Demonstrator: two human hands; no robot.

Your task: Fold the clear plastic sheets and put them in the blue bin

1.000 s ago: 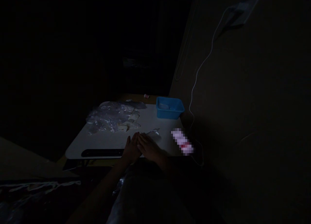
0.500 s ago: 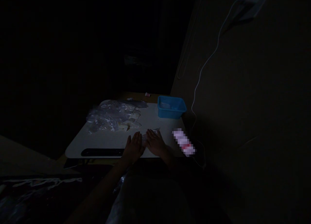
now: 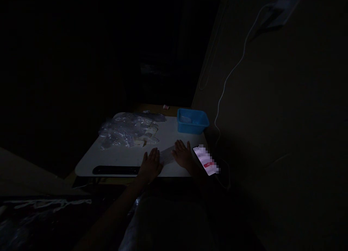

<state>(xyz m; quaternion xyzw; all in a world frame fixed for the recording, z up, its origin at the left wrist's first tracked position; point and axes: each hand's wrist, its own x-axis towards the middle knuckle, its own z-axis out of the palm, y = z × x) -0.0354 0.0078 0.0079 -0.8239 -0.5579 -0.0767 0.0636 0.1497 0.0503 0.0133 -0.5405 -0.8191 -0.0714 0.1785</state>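
- Left hand (image 3: 150,165): released, palm down, fingers extended and close together, at the near edge of the white tabletop with rounded corners (image 3: 108,156); it grasps nothing visible.
- Right hand (image 3: 183,155): likewise released and flat, fingers pointing away from the wearer, thumb spread; no grip is seen.
- Clear, thin plastic sheet (image 3: 167,156): flat on the tabletop between the two hands, its ends meeting both (exact contact under the palms cannot be confirmed in this light).
- Crumpled heap of transparent plastic (image 3: 122,131): on the left and far part of the tabletop, with pale, irregular pieces (image 3: 146,136) at its right side, material unclear.
- Blue rectangular open plastic basin (image 3: 192,128): upright at the far right corner, a pale translucent item (image 3: 185,119) inside.
- Phone with a lit pinkish screen (image 3: 203,159): just right of the right hand, tilted in view, partly pixelated.
- Long black recessed strip (image 3: 116,170): along the near edge, left of the left hand.
- Small pink-and-white cylinder (image 3: 166,107): beyond the tabletop's far edge.
- Thin white cable (image 3: 224,87): hanging along the wall at right.
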